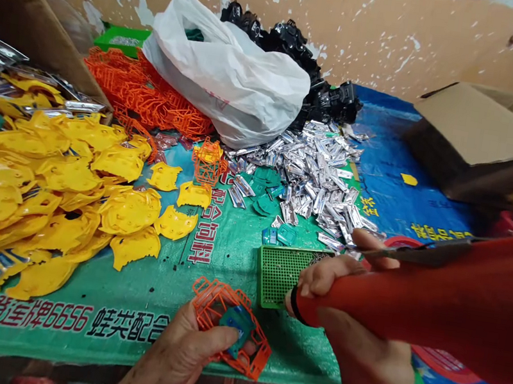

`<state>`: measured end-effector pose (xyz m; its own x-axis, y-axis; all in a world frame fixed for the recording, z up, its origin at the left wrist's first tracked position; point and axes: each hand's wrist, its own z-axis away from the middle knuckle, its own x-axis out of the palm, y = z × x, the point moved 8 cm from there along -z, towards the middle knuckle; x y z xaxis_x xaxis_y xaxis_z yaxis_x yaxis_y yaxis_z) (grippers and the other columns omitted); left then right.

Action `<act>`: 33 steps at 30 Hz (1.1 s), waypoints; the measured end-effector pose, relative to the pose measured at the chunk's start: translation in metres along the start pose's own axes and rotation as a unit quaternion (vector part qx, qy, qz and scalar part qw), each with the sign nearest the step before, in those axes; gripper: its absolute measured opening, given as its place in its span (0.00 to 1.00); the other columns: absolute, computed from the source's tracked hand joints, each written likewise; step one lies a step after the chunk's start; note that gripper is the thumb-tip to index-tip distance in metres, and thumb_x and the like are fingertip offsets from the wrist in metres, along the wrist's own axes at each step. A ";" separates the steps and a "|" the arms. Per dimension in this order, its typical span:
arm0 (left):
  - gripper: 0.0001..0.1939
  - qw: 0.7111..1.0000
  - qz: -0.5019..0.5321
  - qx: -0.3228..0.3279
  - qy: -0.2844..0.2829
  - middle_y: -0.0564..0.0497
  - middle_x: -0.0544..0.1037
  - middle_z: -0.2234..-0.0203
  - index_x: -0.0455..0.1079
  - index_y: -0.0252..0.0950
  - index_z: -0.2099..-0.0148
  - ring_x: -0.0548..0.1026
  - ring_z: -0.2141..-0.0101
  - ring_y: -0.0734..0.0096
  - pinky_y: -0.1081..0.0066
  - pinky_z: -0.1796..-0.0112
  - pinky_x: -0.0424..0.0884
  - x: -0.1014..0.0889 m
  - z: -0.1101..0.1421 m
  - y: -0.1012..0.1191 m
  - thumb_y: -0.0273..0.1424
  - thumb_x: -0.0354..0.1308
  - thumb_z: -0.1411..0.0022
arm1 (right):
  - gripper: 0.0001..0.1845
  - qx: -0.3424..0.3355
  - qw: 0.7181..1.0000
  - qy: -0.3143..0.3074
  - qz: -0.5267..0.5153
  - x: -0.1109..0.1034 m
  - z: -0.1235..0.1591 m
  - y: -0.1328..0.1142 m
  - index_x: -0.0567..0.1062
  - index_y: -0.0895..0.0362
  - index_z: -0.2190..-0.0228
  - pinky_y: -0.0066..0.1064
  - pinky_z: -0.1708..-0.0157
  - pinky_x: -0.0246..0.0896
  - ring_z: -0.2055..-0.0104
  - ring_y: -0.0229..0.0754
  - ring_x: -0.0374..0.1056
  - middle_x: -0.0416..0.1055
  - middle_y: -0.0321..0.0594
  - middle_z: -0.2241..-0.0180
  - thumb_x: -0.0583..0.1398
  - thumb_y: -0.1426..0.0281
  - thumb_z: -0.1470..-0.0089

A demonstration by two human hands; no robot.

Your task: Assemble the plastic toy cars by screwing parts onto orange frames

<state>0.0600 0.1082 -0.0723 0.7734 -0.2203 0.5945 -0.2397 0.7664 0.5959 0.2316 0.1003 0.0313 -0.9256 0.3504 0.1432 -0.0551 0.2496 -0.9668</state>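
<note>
Orange lattice cage [221, 293] rests in your left hand [176, 361], low over the front edge of the green printed tarp [67, 344] and close to your body, with a teal plastic piece [235, 325] sitting inside it. Your left thumb presses across the lattice while the fingers curl behind, so that hand is pinching the cage, not spread; this hold appears to steady the cage and keep its inside turned up toward you. Your right hand [327, 281] is closed around a tapered red tool body [438, 305], its fingers wrapped tight and its black-collared tip [294, 305] angled down toward the cage. Just beside that tip lies a green perforated plastic block [279, 277], probably set there to stay within easy reach. Beyond your hands, the parts seem sorted by kind so you can take each without hunting: yellow plastic shells [60, 200] heap up on your left, teal plastic pieces [265, 183] and silver foil packets [308, 174] lie ahead, and a second orange cage [207, 161] stands upright between them. Farther back are orange lattice sheets [145, 93], a white plastic bag [227, 70] and black plastic parts [297, 56]. A cardboard box [483, 143] sits on a blue tarp [389, 154] at the right, against a wall with peeling paint [383, 37].
</note>
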 end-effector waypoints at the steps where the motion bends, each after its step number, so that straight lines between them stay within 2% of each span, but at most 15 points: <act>1: 0.12 1.000 0.001 0.000 -0.002 0.52 0.78 0.73 0.75 0.36 0.64 0.77 0.72 0.67 0.67 0.67 0.74 0.000 0.000 0.000 0.29 0.68 0.54 | 0.36 0.002 1.000 0.000 -0.003 0.000 0.000 0.000 0.57 0.46 0.45 0.40 0.69 0.65 0.72 0.43 0.67 0.68 0.33 0.72 0.66 0.69 0.52; 6: 0.13 1.000 0.011 -0.002 -0.001 0.51 0.79 0.73 0.75 0.34 0.64 0.77 0.72 0.66 0.67 0.67 0.74 0.001 0.000 0.003 0.28 0.68 0.56 | 0.34 0.003 1.000 0.018 0.002 -0.001 -0.002 -0.002 0.62 0.49 0.47 0.41 0.68 0.66 0.73 0.43 0.68 0.69 0.33 0.73 0.67 0.70 0.55; 12: 0.15 1.000 0.020 -0.002 0.005 0.49 0.79 0.69 0.75 0.35 0.62 0.77 0.66 0.63 0.63 0.62 0.74 0.000 0.002 0.005 0.26 0.68 0.55 | 0.27 0.002 0.999 0.047 0.027 0.000 -0.001 -0.005 0.66 0.47 0.53 0.42 0.67 0.66 0.74 0.42 0.67 0.69 0.32 0.75 0.66 0.72 0.55; 18: 0.15 1.000 0.027 0.012 -0.007 0.48 0.79 0.66 0.73 0.35 0.57 0.76 0.64 0.62 0.60 0.58 0.73 -0.001 -0.002 0.005 0.27 0.66 0.50 | 0.31 -0.001 0.998 0.046 0.038 -0.001 0.002 -0.002 0.64 0.46 0.50 0.40 0.66 0.67 0.73 0.41 0.68 0.70 0.30 0.74 0.66 0.73 0.55; 21: 0.15 0.999 0.033 0.021 -0.012 0.49 0.78 0.68 0.72 0.35 0.56 0.76 0.66 0.64 0.61 0.60 0.73 0.000 -0.003 0.007 0.28 0.65 0.48 | 0.35 0.005 0.999 0.048 0.017 0.000 0.001 -0.002 0.63 0.45 0.48 0.38 0.71 0.66 0.72 0.42 0.67 0.70 0.31 0.74 0.67 0.72 0.56; 23: 0.15 0.999 0.037 0.020 -0.009 0.50 0.78 0.68 0.71 0.36 0.56 0.75 0.67 0.65 0.62 0.62 0.74 0.000 -0.003 0.007 0.27 0.66 0.48 | 0.37 0.008 0.999 0.048 -0.011 0.002 -0.001 -0.007 0.62 0.44 0.46 0.34 0.76 0.64 0.72 0.42 0.67 0.69 0.31 0.74 0.68 0.71 0.57; 25: 0.15 0.999 0.038 0.022 -0.002 0.50 0.78 0.67 0.71 0.36 0.57 0.75 0.67 0.66 0.62 0.63 0.75 -0.002 -0.003 0.007 0.27 0.66 0.49 | 0.36 -0.001 0.998 0.049 -0.039 0.003 -0.004 -0.017 0.64 0.43 0.47 0.34 0.77 0.64 0.73 0.42 0.67 0.69 0.32 0.74 0.68 0.70 0.57; 29: 0.15 0.999 0.039 0.031 -0.010 0.49 0.78 0.66 0.70 0.35 0.57 0.76 0.67 0.66 0.64 0.62 0.74 -0.002 -0.001 0.008 0.27 0.65 0.49 | 0.33 -0.033 0.996 0.038 -0.075 0.009 -0.006 -0.042 0.67 0.43 0.48 0.40 0.72 0.68 0.72 0.43 0.66 0.69 0.34 0.74 0.69 0.67 0.56; 33: 0.14 0.999 0.034 0.026 -0.010 0.48 0.78 0.67 0.70 0.33 0.61 0.77 0.68 0.65 0.63 0.62 0.73 -0.001 0.000 0.008 0.27 0.66 0.51 | 0.33 -0.044 0.994 0.013 -0.095 0.023 -0.004 -0.053 0.67 0.43 0.48 0.41 0.69 0.69 0.73 0.42 0.67 0.70 0.34 0.74 0.69 0.67 0.55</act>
<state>0.0572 0.1145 -0.0684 0.7428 -0.1817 0.6443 -0.3207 0.7482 0.5807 0.2146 0.0985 0.0866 -0.8915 0.3116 0.3288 -0.1946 0.3920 -0.8992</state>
